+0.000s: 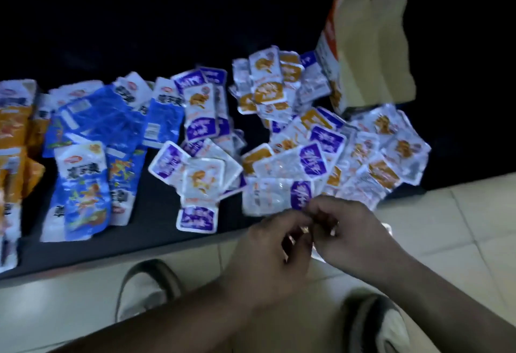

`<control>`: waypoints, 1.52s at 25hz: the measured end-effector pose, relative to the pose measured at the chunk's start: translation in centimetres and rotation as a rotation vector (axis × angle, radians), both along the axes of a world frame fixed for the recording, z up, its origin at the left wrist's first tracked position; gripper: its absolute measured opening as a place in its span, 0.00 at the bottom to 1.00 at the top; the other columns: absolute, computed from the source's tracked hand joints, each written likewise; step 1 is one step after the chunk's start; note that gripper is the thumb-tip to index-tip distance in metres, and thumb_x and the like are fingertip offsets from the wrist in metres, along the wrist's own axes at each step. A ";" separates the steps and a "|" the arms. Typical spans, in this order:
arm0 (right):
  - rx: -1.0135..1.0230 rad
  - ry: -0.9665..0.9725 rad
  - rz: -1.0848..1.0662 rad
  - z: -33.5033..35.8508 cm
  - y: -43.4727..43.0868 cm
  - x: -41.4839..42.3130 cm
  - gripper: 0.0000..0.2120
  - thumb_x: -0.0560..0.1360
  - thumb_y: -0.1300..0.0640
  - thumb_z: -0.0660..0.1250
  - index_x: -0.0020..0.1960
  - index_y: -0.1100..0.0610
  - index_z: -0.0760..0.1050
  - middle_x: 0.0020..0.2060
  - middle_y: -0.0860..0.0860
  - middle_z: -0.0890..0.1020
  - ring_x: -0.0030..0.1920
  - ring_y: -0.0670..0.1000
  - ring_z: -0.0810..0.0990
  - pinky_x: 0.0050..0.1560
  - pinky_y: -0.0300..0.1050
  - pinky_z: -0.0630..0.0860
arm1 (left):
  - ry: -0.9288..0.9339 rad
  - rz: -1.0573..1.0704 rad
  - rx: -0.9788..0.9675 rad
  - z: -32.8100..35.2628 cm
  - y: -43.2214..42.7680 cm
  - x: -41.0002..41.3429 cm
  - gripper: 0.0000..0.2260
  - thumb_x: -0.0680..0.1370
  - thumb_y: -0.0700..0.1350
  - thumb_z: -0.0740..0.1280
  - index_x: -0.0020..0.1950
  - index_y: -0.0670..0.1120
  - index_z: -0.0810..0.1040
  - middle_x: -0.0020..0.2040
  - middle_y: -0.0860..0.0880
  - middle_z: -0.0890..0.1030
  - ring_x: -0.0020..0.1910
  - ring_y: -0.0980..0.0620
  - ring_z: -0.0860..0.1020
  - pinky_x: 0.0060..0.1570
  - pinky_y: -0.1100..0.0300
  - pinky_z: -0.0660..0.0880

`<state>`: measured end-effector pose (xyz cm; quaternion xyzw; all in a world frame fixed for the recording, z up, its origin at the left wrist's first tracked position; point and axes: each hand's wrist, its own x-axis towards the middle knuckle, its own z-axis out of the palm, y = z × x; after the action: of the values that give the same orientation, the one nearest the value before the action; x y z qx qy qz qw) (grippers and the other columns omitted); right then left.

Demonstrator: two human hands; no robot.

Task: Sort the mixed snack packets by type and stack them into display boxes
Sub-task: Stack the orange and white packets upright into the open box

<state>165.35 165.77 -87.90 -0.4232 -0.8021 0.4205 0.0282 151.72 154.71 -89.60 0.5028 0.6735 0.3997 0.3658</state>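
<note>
Dim, bluish, motion-blurred frame; black upper background, glare on packets [282,174].

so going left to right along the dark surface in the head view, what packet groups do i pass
orange packets → long blue packets → small purple-and-white packets → big mixed pile of small orange and purple ones; the open box overlaps that pile, so it gets no place in the order

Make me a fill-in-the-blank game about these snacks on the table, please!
The cardboard box stands with its top flaps ____.
The long packets beside the orange packets are mostly ____.
The left hand and right hand pinch a small packet ____ them.
Missing words: open, blue, between.
</note>
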 end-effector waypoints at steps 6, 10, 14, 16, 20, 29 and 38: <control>-0.134 -0.366 -0.315 -9.2 -1.9 11.0 0.07 0.73 0.53 0.75 0.51 0.49 0.84 0.49 0.46 0.80 0.52 0.55 0.81 0.51 0.45 0.77 | 0.122 -0.190 -0.550 -9.4 0.2 4.0 0.22 0.73 0.59 0.68 0.66 0.55 0.78 0.69 0.54 0.73 0.70 0.51 0.70 0.69 0.55 0.71; 0.184 -0.521 -0.265 -12.3 -0.1 14.7 0.35 0.67 0.41 0.77 0.71 0.49 0.74 0.66 0.57 0.71 0.66 0.63 0.71 0.59 0.57 0.77 | 0.476 -0.287 -0.463 -11.0 2.6 4.3 0.30 0.79 0.55 0.67 0.80 0.59 0.61 0.78 0.53 0.67 0.77 0.47 0.66 0.73 0.52 0.66; 0.187 -0.488 -0.079 -13.3 0.8 15.2 0.39 0.67 0.41 0.74 0.75 0.49 0.69 0.73 0.53 0.70 0.73 0.61 0.68 0.70 0.54 0.69 | 0.760 -0.651 -0.310 -11.6 4.0 5.5 0.34 0.79 0.53 0.68 0.82 0.58 0.56 0.82 0.52 0.58 0.79 0.47 0.58 0.74 0.50 0.63; 0.231 -0.553 -0.074 -12.7 0.6 15.6 0.38 0.67 0.41 0.76 0.74 0.50 0.71 0.65 0.51 0.77 0.64 0.58 0.76 0.63 0.49 0.74 | 0.843 -0.673 -0.258 -11.7 3.6 5.8 0.33 0.75 0.53 0.72 0.78 0.54 0.64 0.72 0.50 0.71 0.70 0.45 0.71 0.64 0.49 0.73; 0.036 -0.648 -0.206 -11.1 -0.2 15.4 0.32 0.62 0.38 0.78 0.62 0.46 0.74 0.52 0.49 0.76 0.55 0.55 0.79 0.49 0.47 0.76 | 0.637 -0.588 -0.440 -11.3 1.7 5.2 0.26 0.78 0.53 0.70 0.75 0.53 0.67 0.70 0.51 0.74 0.67 0.46 0.75 0.64 0.52 0.73; -0.726 0.301 -0.804 1.4 -0.5 9.5 0.07 0.77 0.57 0.73 0.54 0.60 0.82 0.46 0.59 0.88 0.44 0.61 0.88 0.41 0.57 0.85 | -0.427 0.036 -0.298 2.6 3.7 4.7 0.06 0.85 0.50 0.61 0.56 0.50 0.75 0.44 0.53 0.86 0.42 0.55 0.86 0.39 0.57 0.82; -0.671 0.577 -0.893 3.9 0.5 2.0 0.12 0.77 0.50 0.71 0.59 0.53 0.83 0.49 0.55 0.88 0.48 0.59 0.88 0.47 0.60 0.84 | -0.477 0.146 -0.234 4.3 5.6 2.6 0.08 0.79 0.54 0.70 0.58 0.57 0.80 0.46 0.51 0.86 0.43 0.52 0.86 0.41 0.50 0.84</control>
<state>167.35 166.23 -83.98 -0.5725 -0.3325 0.6944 0.2821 154.34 160.31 -85.29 0.2989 0.6446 0.4515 0.5397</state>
